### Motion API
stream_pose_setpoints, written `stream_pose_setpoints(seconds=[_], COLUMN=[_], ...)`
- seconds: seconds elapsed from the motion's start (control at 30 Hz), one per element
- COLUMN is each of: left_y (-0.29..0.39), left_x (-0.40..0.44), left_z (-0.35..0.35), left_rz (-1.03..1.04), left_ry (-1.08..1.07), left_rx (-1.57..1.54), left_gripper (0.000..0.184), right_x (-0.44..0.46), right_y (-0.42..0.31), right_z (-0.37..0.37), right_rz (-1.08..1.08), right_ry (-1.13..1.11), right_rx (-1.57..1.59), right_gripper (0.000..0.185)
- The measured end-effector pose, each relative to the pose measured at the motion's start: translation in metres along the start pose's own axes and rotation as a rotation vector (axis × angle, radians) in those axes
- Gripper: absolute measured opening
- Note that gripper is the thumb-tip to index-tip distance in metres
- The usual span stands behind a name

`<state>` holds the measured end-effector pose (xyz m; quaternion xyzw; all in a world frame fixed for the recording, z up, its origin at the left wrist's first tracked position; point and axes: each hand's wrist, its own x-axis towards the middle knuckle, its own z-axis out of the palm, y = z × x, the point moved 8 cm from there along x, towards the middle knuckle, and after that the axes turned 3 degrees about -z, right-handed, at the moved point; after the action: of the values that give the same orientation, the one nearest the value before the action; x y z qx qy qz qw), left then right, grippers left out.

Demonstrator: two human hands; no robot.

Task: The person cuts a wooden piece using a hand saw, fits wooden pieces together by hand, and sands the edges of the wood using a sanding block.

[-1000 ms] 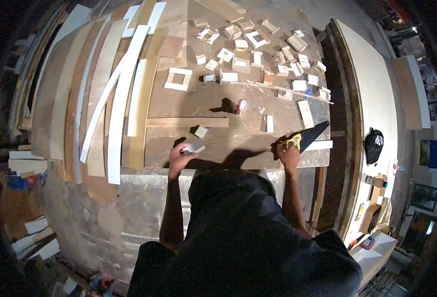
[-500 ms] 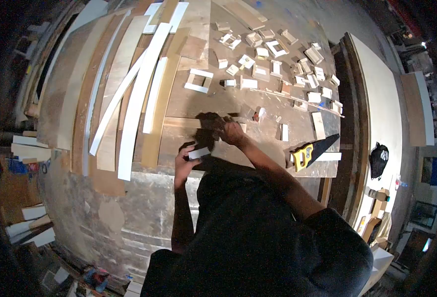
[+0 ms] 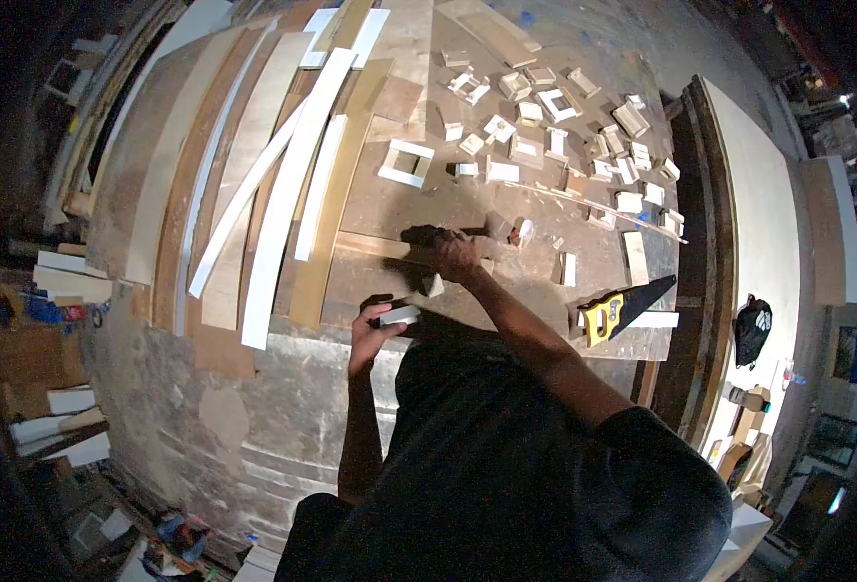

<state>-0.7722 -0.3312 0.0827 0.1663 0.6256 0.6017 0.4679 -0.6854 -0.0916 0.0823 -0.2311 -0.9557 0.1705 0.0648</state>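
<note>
My left hand [image 3: 370,338] is at the near edge of the wooden worktable, its thumb and fingers closed around a small white block [image 3: 399,316]. My right hand [image 3: 457,258] is farther forward over the tabletop, with curled fingers in deep shadow; what they grip cannot be made out. Just below that hand is a small pale wood piece [image 3: 433,286]. A wooden strip [image 3: 365,244] lies to the left of the right hand. Beyond it sits a square frame of white-faced pieces [image 3: 406,164].
Long white and brown boards [image 3: 297,194] cover the table's left side. Several small wooden assemblies [image 3: 525,147] are scattered at the back right. A yellow-handled handsaw [image 3: 617,308] rests at the right front corner. A pale panel [image 3: 763,204] stands farther right, with a black bag [image 3: 753,330] on it.
The camera view has shifted slightly. The white block in my left hand has turned to show its side. A small pale piece now shows beneath my right hand.
</note>
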Motion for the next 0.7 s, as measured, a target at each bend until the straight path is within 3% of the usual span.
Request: stream_pose_setpoints(seconds=[0.03, 0.1, 0.17, 0.3, 0.4, 0.47, 0.6, 0.7], left_y=[0.001, 0.002, 0.003, 0.009, 0.012, 0.003, 0.015, 0.024], left_x=[0.003, 0.006, 0.007, 0.005, 0.006, 0.008, 0.007, 0.005], left_z=[0.000, 0.001, 0.003, 0.007, 0.004, 0.000, -0.015, -0.031], left_rz=[0.014, 0.028, 0.008, 0.013, 0.117, 0.027, 0.162, 0.016], left_ry=[0.010, 0.024, 0.041, 0.036, 0.065, 0.079, 0.192, 0.351], left_rx=[0.072, 0.145, 0.102, 0.021, 0.133, 0.041, 0.276, 0.180], left_gripper=[0.049, 0.049, 0.049, 0.047, 0.045, 0.044, 0.046, 0.054], right_x=[-0.007, -0.027, -0.002, -0.013, -0.023, -0.020, -0.033, -0.041], right_y=[-0.014, -0.033, -0.012, -0.011, -0.026, -0.023, -0.017, -0.009], right_z=[-0.016, -0.024, -0.024, -0.012, -0.029, -0.022, -0.011, -0.003], right_rz=[-0.139, -0.278, 0.050, -0.018, -0.102, -0.003, -0.026, -0.005], right_ry=[0.384, 0.769, -0.142, 0.080, 0.233, -0.113, -0.242, -0.194], right_rx=[-0.366, -0.730, -0.078, -0.233, -0.247, -0.074, -0.027, 0.026], right_gripper=[0.058, 0.056, 0.057, 0.063, 0.072, 0.079, 0.081, 0.079])
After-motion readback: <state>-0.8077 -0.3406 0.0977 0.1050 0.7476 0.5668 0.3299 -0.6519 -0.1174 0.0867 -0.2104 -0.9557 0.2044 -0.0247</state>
